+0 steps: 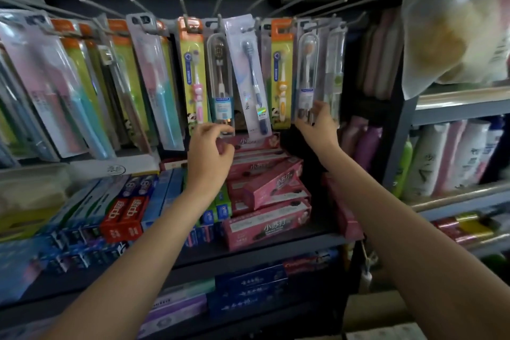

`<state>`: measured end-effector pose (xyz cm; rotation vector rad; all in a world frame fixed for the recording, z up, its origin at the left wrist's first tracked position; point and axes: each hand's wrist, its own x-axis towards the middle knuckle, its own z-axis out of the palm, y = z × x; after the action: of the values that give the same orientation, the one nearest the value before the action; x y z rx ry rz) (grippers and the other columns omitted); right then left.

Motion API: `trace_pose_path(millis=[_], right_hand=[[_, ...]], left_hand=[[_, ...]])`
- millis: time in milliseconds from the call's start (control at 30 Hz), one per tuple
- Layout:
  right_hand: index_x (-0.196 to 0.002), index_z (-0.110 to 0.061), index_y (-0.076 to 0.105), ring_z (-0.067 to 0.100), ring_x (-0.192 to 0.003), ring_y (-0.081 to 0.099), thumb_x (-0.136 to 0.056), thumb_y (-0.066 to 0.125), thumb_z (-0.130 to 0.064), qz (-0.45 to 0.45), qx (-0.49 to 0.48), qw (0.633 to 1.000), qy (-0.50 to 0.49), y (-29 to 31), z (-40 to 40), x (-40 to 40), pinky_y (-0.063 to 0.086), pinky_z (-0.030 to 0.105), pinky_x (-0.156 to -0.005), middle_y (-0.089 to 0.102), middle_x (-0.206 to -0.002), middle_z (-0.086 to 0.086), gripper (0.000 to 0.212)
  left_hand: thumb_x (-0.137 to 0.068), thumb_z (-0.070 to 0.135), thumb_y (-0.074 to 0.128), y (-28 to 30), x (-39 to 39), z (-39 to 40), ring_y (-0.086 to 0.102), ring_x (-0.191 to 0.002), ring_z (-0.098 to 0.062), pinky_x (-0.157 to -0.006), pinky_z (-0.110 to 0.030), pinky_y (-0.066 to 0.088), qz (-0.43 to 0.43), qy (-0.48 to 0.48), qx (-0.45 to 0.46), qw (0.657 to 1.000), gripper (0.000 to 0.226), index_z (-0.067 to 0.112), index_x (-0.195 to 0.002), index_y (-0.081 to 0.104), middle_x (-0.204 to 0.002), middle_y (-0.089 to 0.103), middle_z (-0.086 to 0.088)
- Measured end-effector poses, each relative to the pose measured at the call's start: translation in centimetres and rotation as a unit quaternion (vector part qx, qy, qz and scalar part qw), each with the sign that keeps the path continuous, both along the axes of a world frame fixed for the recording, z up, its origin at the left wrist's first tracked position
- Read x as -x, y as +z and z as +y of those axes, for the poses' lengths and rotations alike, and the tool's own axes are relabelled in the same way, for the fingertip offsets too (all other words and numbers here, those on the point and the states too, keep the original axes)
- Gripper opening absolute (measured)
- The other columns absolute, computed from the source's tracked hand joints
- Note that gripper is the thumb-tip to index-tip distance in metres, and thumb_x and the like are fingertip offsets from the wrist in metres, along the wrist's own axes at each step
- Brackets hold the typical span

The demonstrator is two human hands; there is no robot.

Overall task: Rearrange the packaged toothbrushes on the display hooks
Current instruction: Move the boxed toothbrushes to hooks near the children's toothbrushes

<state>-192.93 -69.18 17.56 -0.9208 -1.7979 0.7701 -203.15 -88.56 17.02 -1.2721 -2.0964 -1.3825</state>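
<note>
You are reaching both hands up to the row of packaged toothbrushes hanging from the grey wire display hooks (190, 5). Your right hand (317, 124) is pinching the bottom edge of the clear, rounded blister pack with the brown-headed toothbrush (306, 74), thumb and fingers curled round its lower corner. Your left hand (211, 152) is hovering just below the clear pack holding a dark-bristled toothbrush (219, 77), with its fingers loosely curled; whether they are touching that pack or holding nothing, I cannot tell, as the hand is blurred.

Between your hands, the pale lilac card pack with the navy-blue toothbrush (248, 74) is hanging tilted, its foot swinging toward your right, across the yellow card pack with the orange toothbrush (281, 74). That one looks the most in need of straightening.

To do this step well, you are probably best lifting the pack in your right hand slightly before sliding it, so that its hang-hole is riding along the wire rather than dragging. Keep the pinch low and light; the plastic will likely flex if squeezed. Steady the neighbouring packs with your left hand so they are not swinging into each other. Mind the stack of pink toothpaste boxes (273, 185) just beneath your wrists, which a dropped elbow could knock off the dark shelf (276, 252).
</note>
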Motion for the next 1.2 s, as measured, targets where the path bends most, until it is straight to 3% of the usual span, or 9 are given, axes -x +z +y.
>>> trace_pose_path(millis=[100,300,433,567,767,833,900,1033,1200], right_hand=[[-0.137,-0.006,0.031,0.036,-0.129,0.028,-0.086,0.062,-0.029,-0.061,-0.042,0.996,-0.051,-0.2,0.5,-1.9,0.023,0.039,-0.102,0.036,-0.14,0.018,0.064],[-0.144,-0.002,0.013,0.035,-0.137,0.02,-0.086,0.063,-0.026,-0.05,-0.011,0.998,-0.032,0.8,3.9,-3.1,0.02,0.043,-0.112,0.018,-0.15,0.02,0.081],[-0.146,-0.006,0.01,0.036,-0.134,0.027,-0.086,0.063,-0.025,-0.041,0.05,0.998,-0.006,1.3,6.7,-2.2,0.027,0.044,-0.109,0.029,-0.147,0.019,0.083],[-0.136,-0.006,0.031,0.033,-0.123,0.042,-0.08,0.069,-0.019,0.017,0.093,0.995,0.043,1.6,7.4,-1.4,0.038,0.039,-0.1,0.043,-0.134,0.017,0.069],[-0.124,-0.015,0.043,0.017,-0.1,0.057,-0.08,0.065,-0.012,0.186,0.112,0.961,0.17,0.1,5.2,-4.3,0.051,0.033,-0.087,0.056,-0.111,0.004,0.049],[-0.12,-0.015,0.044,0.01,-0.092,0.059,-0.083,0.061,-0.005,0.216,0.127,0.942,0.225,0.2,4.4,-5.7,0.051,0.026,-0.082,0.059,-0.1,-0.004,0.042],[-0.114,-0.017,0.047,0.009,-0.089,0.06,-0.083,0.06,-0.003,0.215,0.125,0.936,0.249,0.6,4.0,-6.8,0.05,0.026,-0.081,0.06,-0.095,-0.006,0.036],[-0.096,-0.026,0.049,0.007,-0.083,0.06,-0.083,0.06,-0.001,0.205,0.107,0.931,0.282,1.4,3.8,-8.3,0.049,0.024,-0.078,0.061,-0.09,-0.007,0.031],[-0.117,-0.01,0.043,0.019,-0.088,0.059,-0.078,0.061,-0.005,0.113,0.01,0.945,0.308,1.0,2.5,-7.7,0.049,0.031,-0.076,0.059,-0.099,0.005,0.044]], left_hand=[[-0.091,0.007,0.052,-0.2,-1.0,0.0,0.048,-0.097,0.0,-0.082,-0.011,0.033,-0.04,-0.007,0.017,0.999,0.032,0.016,-0.122,0.053,-0.129,0.046,0.0],[-0.091,0.01,0.053,0.1,-2.4,2.5,0.046,-0.115,-0.011,-0.086,-0.017,0.031,-0.046,0.001,0.04,0.998,0.043,0.016,-0.133,0.043,-0.135,0.043,-0.003],[-0.091,0.01,0.053,-0.5,-3.8,5.1,0.045,-0.121,-0.017,-0.088,-0.018,0.031,-0.06,0.018,0.042,0.997,0.048,0.013,-0.136,0.039,-0.137,0.043,-0.004],[-0.091,0.01,0.052,-0.6,-5.4,7.2,0.043,-0.123,-0.016,-0.089,-0.013,0.026,-0.081,0.027,0.042,0.995,0.05,0.012,-0.138,0.036,-0.14,0.041,-0.004],[-0.094,0.009,0.047,1.3,-6.9,9.9,0.047,-0.092,-0.006,-0.063,0.002,0.033,-0.135,-0.013,0.016,0.991,0.044,0.014,-0.136,0.036,-0.13,0.047,-0.002],[-0.094,0.011,0.046,2.0,-7.6,10.8,0.048,-0.1,-0.011,-0.076,-0.009,0.037,-0.136,-0.037,0.022,0.99,0.043,0.015,-0.136,0.036,-0.131,0.047,-0.002],[-0.095,0.016,0.047,2.7,-8.6,11.4,0.047,-0.104,-0.009,-0.082,-0.018,0.036,-0.143,-0.064,0.009,0.988,0.042,0.017,-0.136,0.038,-0.129,0.049,0.0],[-0.097,0.028,0.046,4.1,-10.3,11.7,0.045,-0.097,0.0,-0.069,-0.007,0.032,-0.183,-0.12,-0.007,0.976,0.038,0.023,-0.134,0.04,-0.116,0.051,0.009],[-0.094,0.038,0.048,5.1,-10.8,11.4,0.046,-0.093,0.009,-0.081,-0.015,0.037,-0.233,-0.173,-0.047,0.956,0.04,0.027,-0.132,0.043,-0.1,0.048,0.026]])
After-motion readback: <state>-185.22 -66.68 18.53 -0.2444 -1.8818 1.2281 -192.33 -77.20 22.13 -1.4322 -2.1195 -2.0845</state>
